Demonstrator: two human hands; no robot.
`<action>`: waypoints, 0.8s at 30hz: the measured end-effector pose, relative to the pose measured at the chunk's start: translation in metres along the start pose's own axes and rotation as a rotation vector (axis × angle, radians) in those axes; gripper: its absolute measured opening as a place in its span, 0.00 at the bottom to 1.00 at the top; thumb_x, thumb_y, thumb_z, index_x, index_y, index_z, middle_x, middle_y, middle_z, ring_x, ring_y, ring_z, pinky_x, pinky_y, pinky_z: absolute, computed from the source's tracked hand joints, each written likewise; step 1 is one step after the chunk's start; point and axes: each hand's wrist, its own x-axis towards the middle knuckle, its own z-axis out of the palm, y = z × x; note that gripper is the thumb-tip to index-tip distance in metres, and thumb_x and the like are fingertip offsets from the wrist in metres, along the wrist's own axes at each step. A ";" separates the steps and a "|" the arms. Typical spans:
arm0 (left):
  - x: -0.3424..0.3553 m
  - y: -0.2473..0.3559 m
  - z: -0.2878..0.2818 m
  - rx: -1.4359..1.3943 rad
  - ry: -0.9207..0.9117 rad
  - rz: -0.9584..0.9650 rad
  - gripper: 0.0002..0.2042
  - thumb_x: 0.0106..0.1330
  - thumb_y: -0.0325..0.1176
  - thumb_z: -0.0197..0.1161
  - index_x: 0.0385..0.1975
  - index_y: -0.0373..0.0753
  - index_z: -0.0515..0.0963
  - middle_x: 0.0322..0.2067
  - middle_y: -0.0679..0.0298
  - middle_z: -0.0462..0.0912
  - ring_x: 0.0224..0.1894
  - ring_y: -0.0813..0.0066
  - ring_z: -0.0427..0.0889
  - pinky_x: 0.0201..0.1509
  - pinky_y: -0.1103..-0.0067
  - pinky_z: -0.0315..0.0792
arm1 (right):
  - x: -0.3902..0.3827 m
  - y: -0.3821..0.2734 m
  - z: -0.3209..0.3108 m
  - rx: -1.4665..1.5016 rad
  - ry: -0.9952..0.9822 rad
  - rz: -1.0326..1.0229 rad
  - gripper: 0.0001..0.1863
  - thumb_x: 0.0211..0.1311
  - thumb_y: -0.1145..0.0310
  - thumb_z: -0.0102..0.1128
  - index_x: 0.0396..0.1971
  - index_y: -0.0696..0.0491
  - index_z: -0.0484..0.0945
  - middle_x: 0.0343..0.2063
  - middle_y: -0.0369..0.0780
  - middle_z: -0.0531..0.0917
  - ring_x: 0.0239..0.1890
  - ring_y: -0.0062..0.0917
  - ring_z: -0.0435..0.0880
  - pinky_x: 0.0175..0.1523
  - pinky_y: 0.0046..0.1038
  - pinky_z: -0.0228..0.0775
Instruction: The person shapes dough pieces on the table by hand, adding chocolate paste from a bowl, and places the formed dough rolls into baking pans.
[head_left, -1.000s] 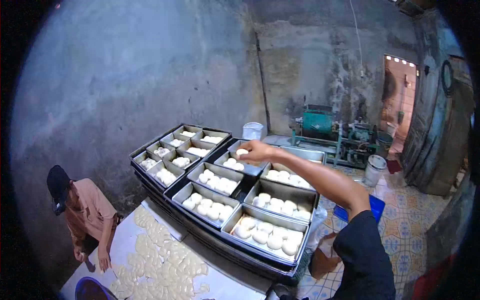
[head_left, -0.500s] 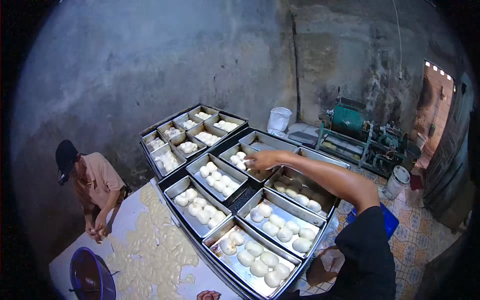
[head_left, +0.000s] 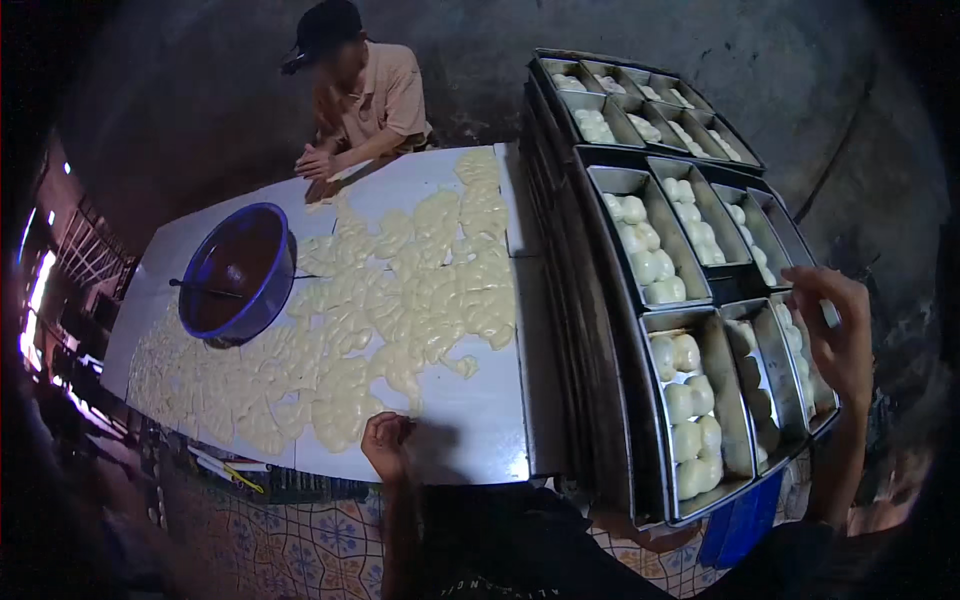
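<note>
Overhead, right hand [head_left: 835,340] hovers above two tray stacks [head_left: 600,330] (dough-filled tins).

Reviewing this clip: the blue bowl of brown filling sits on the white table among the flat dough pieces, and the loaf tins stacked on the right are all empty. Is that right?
Not quite. The head view shows the blue bowl on the white table among the flat dough pieces, but the loaf tins on the right are not empty: they hold pale dough balls.

bowl [head_left: 238,270] left on table [head_left: 480,420] | dough trays [head_left: 700,400] stacked right
</note>
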 end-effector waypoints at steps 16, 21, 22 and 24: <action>0.109 -0.019 -0.105 0.040 -0.126 -0.110 0.03 0.56 0.17 0.53 0.27 0.31 0.73 0.31 0.60 0.75 0.29 0.73 0.78 0.34 0.79 0.76 | -0.055 -0.220 0.175 0.918 -0.722 -0.161 0.21 0.61 0.67 0.60 0.49 0.65 0.76 0.45 0.54 0.80 0.40 0.40 0.84 0.44 0.34 0.78; 0.121 0.034 -0.113 0.114 -0.292 -0.157 0.06 0.57 0.14 0.52 0.31 0.30 0.73 0.27 0.57 0.79 0.31 0.71 0.81 0.39 0.78 0.77 | -0.110 -0.138 0.402 0.541 -0.397 0.767 0.24 0.58 0.64 0.63 0.52 0.60 0.75 0.47 0.50 0.80 0.47 0.31 0.81 0.49 0.29 0.74; 0.120 0.042 -0.114 0.138 -0.333 -0.150 0.04 0.58 0.15 0.54 0.30 0.30 0.74 0.27 0.59 0.79 0.31 0.73 0.81 0.40 0.80 0.76 | -0.124 -0.110 0.432 0.394 -0.370 0.774 0.28 0.58 0.59 0.63 0.54 0.61 0.73 0.47 0.53 0.79 0.47 0.35 0.81 0.48 0.31 0.74; 0.117 0.050 -0.123 0.170 -0.373 -0.135 0.03 0.60 0.16 0.56 0.29 0.30 0.74 0.28 0.62 0.79 0.32 0.76 0.80 0.40 0.81 0.75 | -0.127 -0.081 0.477 0.087 -0.351 0.773 0.31 0.57 0.55 0.60 0.56 0.61 0.71 0.47 0.56 0.77 0.47 0.46 0.78 0.50 0.39 0.71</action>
